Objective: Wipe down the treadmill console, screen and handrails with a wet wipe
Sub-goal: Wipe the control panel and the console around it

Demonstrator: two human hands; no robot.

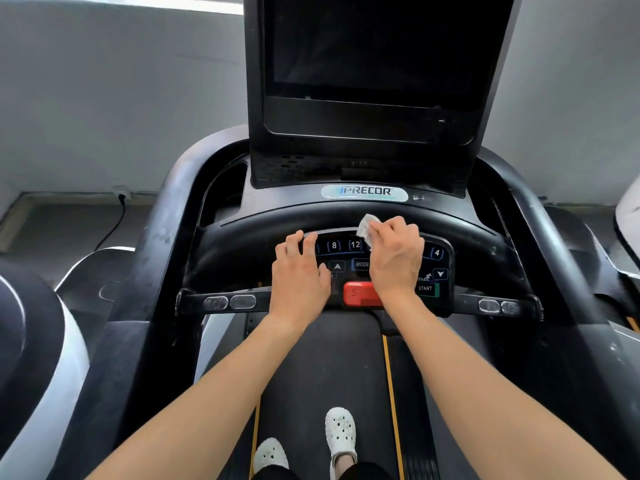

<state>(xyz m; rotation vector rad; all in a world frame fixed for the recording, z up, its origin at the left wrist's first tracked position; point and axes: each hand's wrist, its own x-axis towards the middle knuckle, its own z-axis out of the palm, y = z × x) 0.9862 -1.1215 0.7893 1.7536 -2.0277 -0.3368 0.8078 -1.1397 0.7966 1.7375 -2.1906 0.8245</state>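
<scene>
White wet wipe (366,229), bunched in right hand (394,259) over console (446,252) keys; left hand (298,270) flat, fingers spread, empty; risk: pressing START (425,288) accidentally.

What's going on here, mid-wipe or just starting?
Mid-wipe, by the look of it. A person stands on the treadmill belt. Their right grip pinches a wet wipe and holds it against the top edge of the console keypad. The left grip rests on the keypad's left side and holds nothing. The right wrist partly covers the red stop button. The screen above is dark, and neither grip touches it.
</scene>
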